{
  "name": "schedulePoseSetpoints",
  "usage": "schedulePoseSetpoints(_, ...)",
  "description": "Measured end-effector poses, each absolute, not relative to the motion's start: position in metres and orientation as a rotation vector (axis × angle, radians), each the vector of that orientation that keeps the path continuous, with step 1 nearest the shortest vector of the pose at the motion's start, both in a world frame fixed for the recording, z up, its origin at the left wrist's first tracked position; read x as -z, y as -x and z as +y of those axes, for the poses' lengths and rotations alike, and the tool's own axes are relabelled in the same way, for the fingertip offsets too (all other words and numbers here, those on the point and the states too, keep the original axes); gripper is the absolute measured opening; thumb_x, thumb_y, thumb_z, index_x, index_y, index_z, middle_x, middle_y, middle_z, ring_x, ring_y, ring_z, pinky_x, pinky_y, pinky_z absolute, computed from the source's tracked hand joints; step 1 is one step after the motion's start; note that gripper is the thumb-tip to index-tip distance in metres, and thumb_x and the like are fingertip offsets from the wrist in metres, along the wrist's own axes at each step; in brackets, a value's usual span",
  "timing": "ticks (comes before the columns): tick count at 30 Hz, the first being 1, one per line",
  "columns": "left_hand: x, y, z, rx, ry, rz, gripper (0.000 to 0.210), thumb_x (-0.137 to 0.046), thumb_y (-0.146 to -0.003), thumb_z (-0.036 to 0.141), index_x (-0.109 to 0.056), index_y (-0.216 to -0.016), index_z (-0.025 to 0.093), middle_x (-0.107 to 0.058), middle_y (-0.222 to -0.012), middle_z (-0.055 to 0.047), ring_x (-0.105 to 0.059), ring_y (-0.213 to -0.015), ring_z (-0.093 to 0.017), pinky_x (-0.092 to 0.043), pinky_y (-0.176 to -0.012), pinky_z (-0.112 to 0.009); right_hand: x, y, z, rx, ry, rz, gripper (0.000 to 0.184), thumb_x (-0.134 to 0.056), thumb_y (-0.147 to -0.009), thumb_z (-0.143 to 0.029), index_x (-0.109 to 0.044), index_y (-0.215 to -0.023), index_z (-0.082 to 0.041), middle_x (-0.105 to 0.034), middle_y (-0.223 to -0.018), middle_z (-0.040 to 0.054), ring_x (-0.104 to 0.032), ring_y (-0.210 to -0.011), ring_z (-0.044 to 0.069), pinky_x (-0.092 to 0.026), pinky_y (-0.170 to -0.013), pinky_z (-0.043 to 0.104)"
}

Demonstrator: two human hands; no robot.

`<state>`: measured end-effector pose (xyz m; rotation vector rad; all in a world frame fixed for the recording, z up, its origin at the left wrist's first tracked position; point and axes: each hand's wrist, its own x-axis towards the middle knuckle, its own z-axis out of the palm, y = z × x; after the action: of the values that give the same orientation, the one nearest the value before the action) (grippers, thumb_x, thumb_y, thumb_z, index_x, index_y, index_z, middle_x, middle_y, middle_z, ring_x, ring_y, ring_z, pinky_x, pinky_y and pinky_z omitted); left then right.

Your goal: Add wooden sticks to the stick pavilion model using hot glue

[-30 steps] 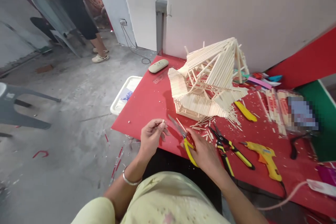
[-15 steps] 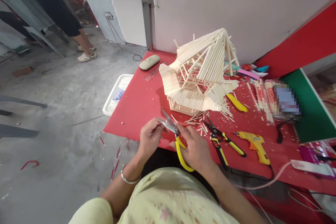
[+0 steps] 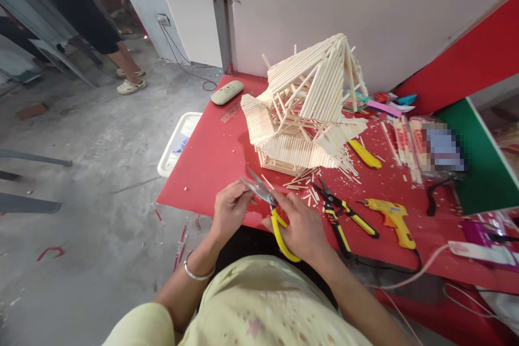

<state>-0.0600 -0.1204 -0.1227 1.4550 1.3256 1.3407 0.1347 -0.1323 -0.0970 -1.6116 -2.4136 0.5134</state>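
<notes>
My right hand (image 3: 302, 224) grips a pair of scissors (image 3: 279, 230) with yellow handles, the blades parted and pointing up and left. Close to the blade tips, my left hand (image 3: 232, 206) is closed in a pinch. Whatever lies between its fingertips is too small to make out. Beyond both hands stands a model house (image 3: 300, 113) built of thin wooden sticks, with a peaked roof and flared lower eaves. Cut stick pieces (image 3: 300, 181) lie scattered at its base. Pruning shears (image 3: 338, 213) with black and yellow handles rest right of my right hand.
On the red table (image 3: 198, 167) lie a yellow glue gun (image 3: 391, 219), a yellow-handled tool (image 3: 365, 154), a glasses case (image 3: 227, 92) and packs of sticks (image 3: 407, 146). A white power strip (image 3: 482, 252) sits at the right edge. Another person (image 3: 77, 5) stands at the far left.
The view has shifted slightly, so the table and house sit a little further left and higher. Both hands and the scissors keep nearly the same pose.
</notes>
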Motion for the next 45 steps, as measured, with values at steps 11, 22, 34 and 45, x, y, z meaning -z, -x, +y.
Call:
schedulePoseSetpoints(11, 0.123, 0.056, -0.121, -1.272, -1.449, 1.301, 0.018, -0.059, -0.091, 0.029, -0.074, -0.085, 0.021, -0.065, -0.063, -0.002, -0.062, -0.058, -0.015, -0.052, -0.062, -0.028, 0.117, -0.142, -0.135, -0.853, 1.537, -2.216, 0.048, -0.052, -0.092, -0.043, -0.053, -0.135, -0.022, -0.069, -0.099, 0.0062, -0.065, -0.083, 0.019, -0.05, -0.074, 0.029)
schedulePoseSetpoints(22, 0.124, 0.051, -0.115, -1.212, -1.456, 1.237, 0.027, -0.053, -0.093, 0.029, -0.067, -0.073, 0.019, -0.066, -0.07, -0.004, -0.061, -0.064, -0.015, -0.05, -0.064, -0.026, 0.11, -0.154, -0.136, -0.58, 1.66, -2.365, 0.054, -0.055, -0.088, -0.048, -0.051, -0.137, -0.026, -0.065, -0.113, 0.0087, -0.064, -0.099, 0.024, -0.049, -0.078, 0.033)
schedulePoseSetpoints(34, 0.122, 0.05, -0.112, -1.179, -1.455, 1.236, 0.018, -0.058, -0.091, 0.029, -0.073, -0.085, 0.02, -0.065, -0.07, -0.002, -0.061, -0.059, -0.014, -0.05, -0.062, -0.025, 0.12, -0.167, -0.138, -0.844, 1.536, -2.177, 0.046, -0.055, -0.091, -0.045, -0.058, -0.131, -0.023, -0.073, -0.095, 0.0045, -0.067, -0.079, 0.017, -0.049, -0.071, 0.025)
schedulePoseSetpoints(45, 0.126, 0.038, -0.112, -1.248, -1.184, 1.28, 0.014, -0.067, -0.085, 0.032, -0.07, -0.086, 0.018, -0.07, -0.073, -0.004, -0.064, -0.06, -0.013, -0.047, -0.048, -0.021, 0.116, -0.163, -0.137, -0.588, 1.651, -2.284, 0.055, -0.057, -0.087, -0.049, -0.051, -0.136, -0.026, -0.066, -0.111, 0.0082, -0.064, -0.099, 0.024, -0.049, -0.08, 0.033)
